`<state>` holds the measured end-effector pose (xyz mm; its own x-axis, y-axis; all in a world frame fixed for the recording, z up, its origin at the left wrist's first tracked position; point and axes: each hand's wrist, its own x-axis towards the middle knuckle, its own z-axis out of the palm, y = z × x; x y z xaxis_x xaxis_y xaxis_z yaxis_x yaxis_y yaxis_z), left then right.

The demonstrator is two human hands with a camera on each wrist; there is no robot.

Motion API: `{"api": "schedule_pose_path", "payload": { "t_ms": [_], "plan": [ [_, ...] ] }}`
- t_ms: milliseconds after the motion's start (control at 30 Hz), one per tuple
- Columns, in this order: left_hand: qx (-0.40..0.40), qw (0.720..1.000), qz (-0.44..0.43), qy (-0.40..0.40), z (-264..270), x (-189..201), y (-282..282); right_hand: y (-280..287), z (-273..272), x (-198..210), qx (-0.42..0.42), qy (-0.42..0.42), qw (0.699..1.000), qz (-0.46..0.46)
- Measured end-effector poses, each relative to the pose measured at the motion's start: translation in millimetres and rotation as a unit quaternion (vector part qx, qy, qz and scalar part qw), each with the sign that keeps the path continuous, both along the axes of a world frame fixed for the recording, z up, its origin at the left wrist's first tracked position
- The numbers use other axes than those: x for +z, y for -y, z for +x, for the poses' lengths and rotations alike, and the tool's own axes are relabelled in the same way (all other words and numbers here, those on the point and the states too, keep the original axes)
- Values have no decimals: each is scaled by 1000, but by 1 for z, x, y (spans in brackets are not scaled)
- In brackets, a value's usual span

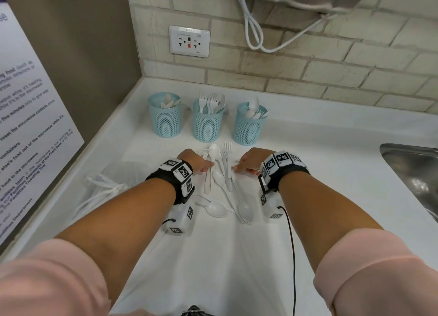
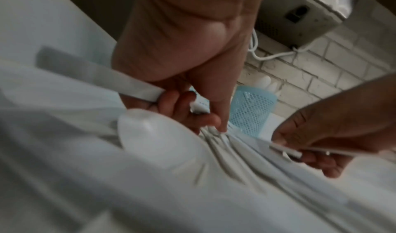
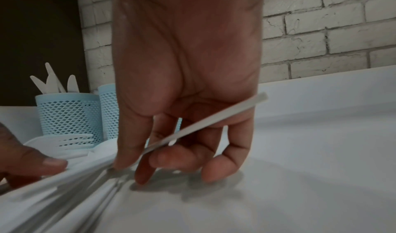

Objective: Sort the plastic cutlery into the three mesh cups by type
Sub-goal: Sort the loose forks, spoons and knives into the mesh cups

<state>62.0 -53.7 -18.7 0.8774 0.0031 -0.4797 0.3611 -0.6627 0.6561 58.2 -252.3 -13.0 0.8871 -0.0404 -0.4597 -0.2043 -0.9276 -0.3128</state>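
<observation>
On the white bench [image 1: 331,149], head view: three mesh cups [image 1: 206,123] stand behind a loose cutlery pile [image 1: 221,173], hands either side. Left wrist view: the left hand [image 2: 182,50] has its grip round a flat handle [image 2: 102,77]. Right wrist view: the right hand [image 3: 186,67] pinches another utensil handle [image 3: 205,123].

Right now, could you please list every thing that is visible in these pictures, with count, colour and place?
Light blue plastic mesh cups: three, in a row at the back of the counter; left holds knives, middle forks, right spoons.
Loose white plastic cutlery pile: spoons, forks and knives, count unclear, on the counter between the hands.
White counter: one, under everything.
Clear plastic bag: one, left of the pile.
White wall outlet: one, on the brick wall.
Steel sink: one, far right.
Left hand: grips a white handle.
Right hand: fingers pinch a white handle.
</observation>
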Motion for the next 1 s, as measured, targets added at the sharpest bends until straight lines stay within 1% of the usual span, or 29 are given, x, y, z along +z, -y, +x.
{"api": "schedule_pose_path", "payload": {
  "t_ms": [100,133,167,267,367,400,467,500,633,700,767,867,1000],
  "plan": [
    [-26,995,78,60,-3,-2,4,-3,-1,-6,-37,-28,996,83],
    [-30,993,90,72,-5,-1,5,-5,-4,-6,-54,-40,992,107],
    [-34,992,93,80,-5,-1,6,-6,-4,-7,-69,-42,989,125],
    [-47,990,99,92,-7,-1,9,-8,-5,-4,-82,-38,987,130],
    [-60,988,106,96,-7,-1,11,-13,-6,-2,-142,-39,972,184],
    [-58,988,105,93,-7,0,12,-14,-6,-3,-139,-32,974,177],
    [-45,990,101,89,-5,0,13,-16,-4,-8,-98,-10,989,113],
    [-36,991,98,86,-5,0,12,-17,-4,-9,-83,-10,992,97],
    [-29,994,88,59,-1,1,5,-15,-6,-5,-65,-23,994,80],
    [-30,996,69,44,1,1,1,-12,-8,-1,-57,-22,996,72],
    [-26,999,38,24,3,4,-4,-9,-7,1,-69,-16,995,74],
    [-12,1000,1,8,3,11,-9,-4,-5,5,-105,-8,989,106],
    [-13,1000,-22,14,4,20,-12,1,-1,21,-104,2,989,102]
  ]
}}
